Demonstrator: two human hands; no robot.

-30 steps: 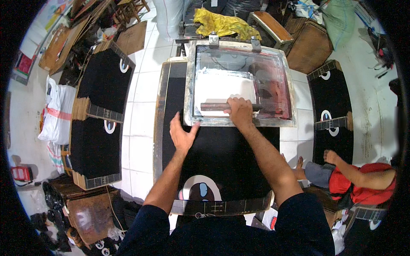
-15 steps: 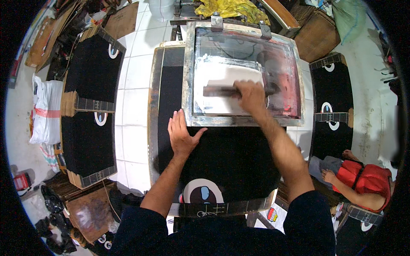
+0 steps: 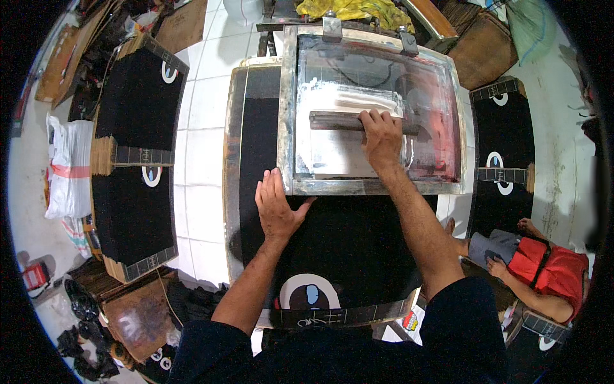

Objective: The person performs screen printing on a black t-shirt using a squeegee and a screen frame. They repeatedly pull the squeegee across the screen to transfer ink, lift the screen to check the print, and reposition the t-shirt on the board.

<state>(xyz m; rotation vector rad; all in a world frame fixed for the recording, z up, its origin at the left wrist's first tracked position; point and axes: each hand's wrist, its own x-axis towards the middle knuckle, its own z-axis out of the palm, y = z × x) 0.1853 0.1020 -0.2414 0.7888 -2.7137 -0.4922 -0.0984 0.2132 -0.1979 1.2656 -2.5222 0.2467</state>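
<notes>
A screen-printing frame (image 3: 369, 187) with a metal-coloured border and two clamps at its far edge lies over a black panel (image 3: 345, 237) on a board. White ink covers much of its mesh, with red smears at the right. My right hand (image 3: 382, 137) grips a dark squeegee (image 3: 332, 120) lying across the white ink. My left hand (image 3: 278, 211) rests with fingers extended at the frame's near-left corner, thumb out along the black panel. A printed eye shape (image 3: 310, 294) shows near the panel's front edge.
Stacks of printed black panels (image 3: 134, 217) (image 3: 499, 128) line both sides over white floor tiles (image 3: 198, 160). A person in red (image 3: 550, 269) sits at lower right. Yellow cloth (image 3: 352, 9), cardboard (image 3: 480, 54), white sacks (image 3: 67, 192) and black plastic bags (image 3: 83, 301) surround me.
My right hand has moved the squeegee farther up across the mesh. My left hand has reached onto the frame's near-left corner. The person in red has shifted their arms.
</notes>
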